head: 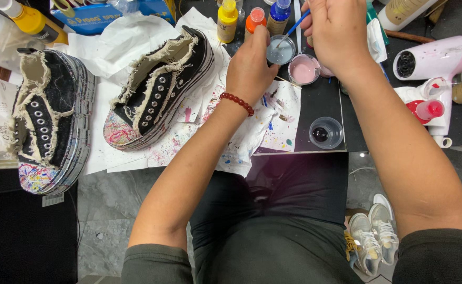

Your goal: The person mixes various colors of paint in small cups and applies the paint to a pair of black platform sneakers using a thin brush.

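My left hand [250,66], a red bead bracelet on its wrist, grips a small round cup of pale blue paint [281,51] on the black table. My right hand [336,31] holds a thin blue-handled brush [294,27] whose tip dips into that cup. A second small cup with pink paint [303,70] sits just right of it. Two black platform sneakers with frayed edges and paint-splattered toes lie on white paper: one [160,89] beside my left forearm, the other [49,118] at the far left.
Yellow [227,21], orange [255,20] and blue [279,14] paint bottles stand behind the cups. A clear cup with dark liquid [325,132] sits near the table edge. A pink hair dryer [436,58] lies at right. White sneakers [373,236] are on the floor.
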